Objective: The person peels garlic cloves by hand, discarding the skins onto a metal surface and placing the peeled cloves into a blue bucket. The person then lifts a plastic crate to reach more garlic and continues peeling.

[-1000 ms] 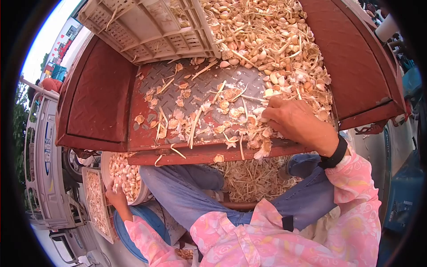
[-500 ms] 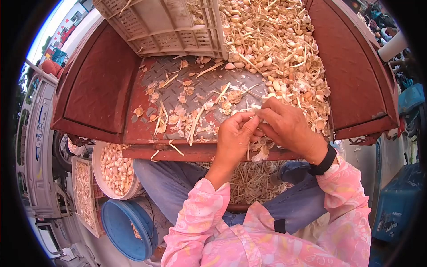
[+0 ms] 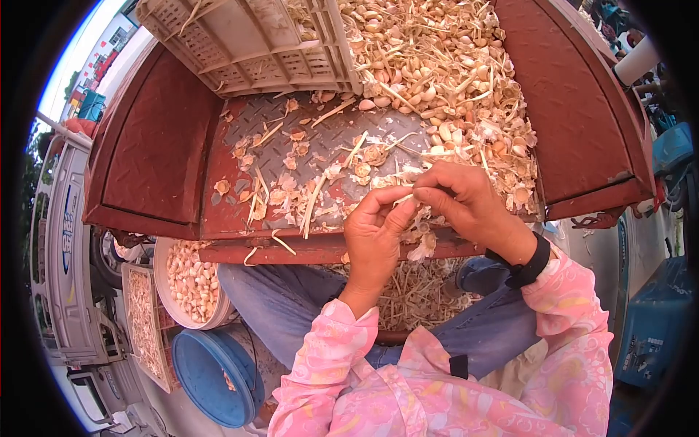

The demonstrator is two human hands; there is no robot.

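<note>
My left hand [image 3: 373,231] and my right hand [image 3: 470,207] meet over the front edge of the red metal truck bed [image 3: 309,247]. Their thumbs and fingertips pinch a small pale piece of garlic [image 3: 405,197], mostly hidden by the fingers. Beyond them and to the right lies a heap of garlic cloves [image 3: 429,80] mixed with dry stalks and skins. Loose papery skins [image 3: 285,193] and stalks are scattered on the bed left of my hands. A bit of skin [image 3: 422,247] hangs at the edge beneath my right hand.
A beige plastic crate [image 3: 247,44] stands tilted at the back left of the bed. Below left are a white bucket of garlic cloves [image 3: 193,280], a crate of garlic [image 3: 143,320] and a blue bucket [image 3: 207,375]. Dry stalks [image 3: 419,295] lie between the legs.
Both hands have shifted slightly, with the left fingers spread a little wider around the pinch. The view has moved a little, so the crate and heap sit further left.
</note>
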